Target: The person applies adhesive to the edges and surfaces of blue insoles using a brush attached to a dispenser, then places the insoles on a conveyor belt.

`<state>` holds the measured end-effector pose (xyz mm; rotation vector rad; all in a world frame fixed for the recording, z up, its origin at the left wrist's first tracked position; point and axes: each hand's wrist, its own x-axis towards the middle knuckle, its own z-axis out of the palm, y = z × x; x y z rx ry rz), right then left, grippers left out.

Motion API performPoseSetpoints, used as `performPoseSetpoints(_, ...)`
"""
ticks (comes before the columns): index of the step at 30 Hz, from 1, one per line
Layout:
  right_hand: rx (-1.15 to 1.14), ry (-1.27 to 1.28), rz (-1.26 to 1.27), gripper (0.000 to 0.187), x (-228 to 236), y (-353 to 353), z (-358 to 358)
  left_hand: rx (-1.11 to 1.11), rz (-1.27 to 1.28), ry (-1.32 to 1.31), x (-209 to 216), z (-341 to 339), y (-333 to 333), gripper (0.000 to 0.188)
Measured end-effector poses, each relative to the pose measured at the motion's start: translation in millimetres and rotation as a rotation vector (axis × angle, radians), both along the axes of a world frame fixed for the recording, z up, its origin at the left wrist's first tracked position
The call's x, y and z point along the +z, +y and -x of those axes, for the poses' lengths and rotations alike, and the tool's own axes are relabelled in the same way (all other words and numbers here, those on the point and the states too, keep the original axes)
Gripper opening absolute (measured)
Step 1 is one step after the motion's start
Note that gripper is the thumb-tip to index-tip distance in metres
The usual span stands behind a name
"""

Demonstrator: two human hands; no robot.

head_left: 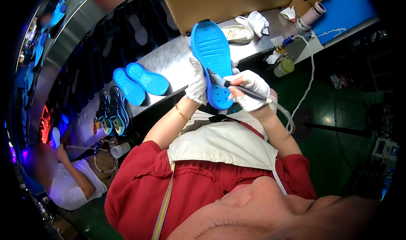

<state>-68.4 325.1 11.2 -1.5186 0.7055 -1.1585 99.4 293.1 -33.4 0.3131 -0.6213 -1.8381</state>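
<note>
My left hand [197,84], in a white knitted glove, grips a bright blue shoe sole [210,47] by its left side. The sole is held tilted over my lap, its inner face with ridges and small holes toward me. In my gloved right hand [253,87], the fingers are closed round a brush [216,78] with a black handle. Its dark and pale bristles touch the lower left part of the sole. A thin white hose [313,66] hangs beside my right hand and loops near my wrist.
On the metal bench [177,73] lie two blue soles [146,79] and dark sneakers [113,109]. A cream shoe [237,34], white cloth [257,22] and pink bottle [313,15] stand farther right. A lidded jar [284,67] is by the bench edge. Another person [74,181] works at left.
</note>
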Motion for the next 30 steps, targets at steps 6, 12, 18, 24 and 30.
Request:
performPoseSetpoints(6, -0.027, -0.148, -0.063, 0.014, 16, -5, -3, -0.018, 0.115, 0.389, 10, -4, -22, 0.094)
performPoseSetpoints(12, 0.083, -0.110, 0.047, 0.013, 5, -7, -14, -0.152, 0.274, 0.554, 25, -12, -38, 0.114)
performPoseSetpoints(18, -0.041, -0.283, -0.078, 0.012, -5, -10, -8, -0.073, 0.369, 0.411, 30, -25, -49, 0.116)
performPoseSetpoints(24, 0.293, -0.573, -0.461, 0.012, 4, -16, 1, -0.222, 0.452, 0.468, 37, -30, -57, 0.125)
performPoseSetpoints(30, 0.090, -0.057, 0.065, 0.016, 10, -26, 11, -0.026, 0.367, -0.300, 66, -29, -43, 0.128)
